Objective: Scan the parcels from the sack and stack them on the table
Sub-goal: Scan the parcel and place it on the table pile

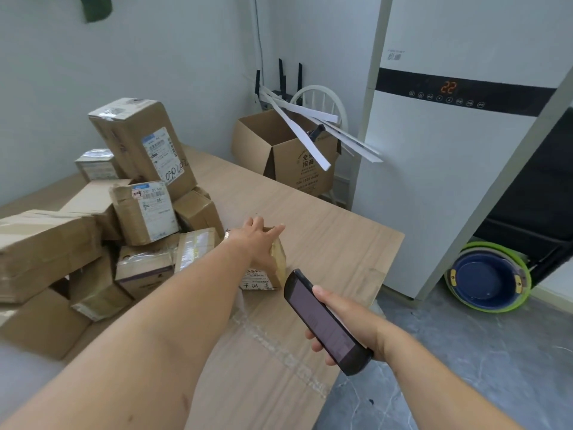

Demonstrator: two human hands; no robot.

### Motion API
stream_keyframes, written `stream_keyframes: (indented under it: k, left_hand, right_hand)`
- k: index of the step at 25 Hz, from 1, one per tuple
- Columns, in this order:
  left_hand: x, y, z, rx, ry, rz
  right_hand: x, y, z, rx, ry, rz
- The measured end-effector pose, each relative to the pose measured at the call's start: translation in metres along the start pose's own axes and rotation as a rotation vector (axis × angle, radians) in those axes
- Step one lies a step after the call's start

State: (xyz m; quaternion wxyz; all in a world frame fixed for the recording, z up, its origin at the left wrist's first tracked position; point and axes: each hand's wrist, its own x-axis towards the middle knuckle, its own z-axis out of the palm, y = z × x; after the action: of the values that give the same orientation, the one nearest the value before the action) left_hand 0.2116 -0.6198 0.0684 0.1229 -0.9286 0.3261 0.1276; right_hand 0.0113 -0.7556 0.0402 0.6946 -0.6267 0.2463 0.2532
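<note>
While right hand point(352, 325) grips scanner point(322, 319); small parcel point(261, 279) under left hand point(259, 243)

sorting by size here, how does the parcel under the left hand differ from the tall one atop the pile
The small parcel sits on the table; the tall parcel leans tilted atop the pile. The left hand rests on the small one; no hand touches the tall one. Both are brown cardboard with labels.

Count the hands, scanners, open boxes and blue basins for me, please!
Hands: 2 (left hand, right hand)
Scanner: 1
Open box: 1
Blue basin: 1
Total: 5
</note>
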Motion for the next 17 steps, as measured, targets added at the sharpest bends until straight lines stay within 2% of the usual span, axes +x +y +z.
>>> stream_keyframes:
  k: [3,5,10,17]
  left_hand:
    - [-0.024,-0.02,0.0,-0.115,-0.056,-0.102]
    - [-0.046,-0.035,0.0,-0.273,-0.048,-0.158]
    - [-0.11,-0.088,0.012,-0.822,0.13,-0.326]
    - [-0.277,-0.173,0.085,-1.116,0.235,-0.567]
  right_hand:
    - [0.001,-0.002,0.015,-0.04,-0.015,0.001]
    - [-0.003,-0.002,0.032,-0.054,-0.035,-0.005]
    - [-0.02,0.001,0.086,-0.126,-0.105,-0.026]
    - [-0.055,0.025,0.206,-0.297,-0.229,-0.02]
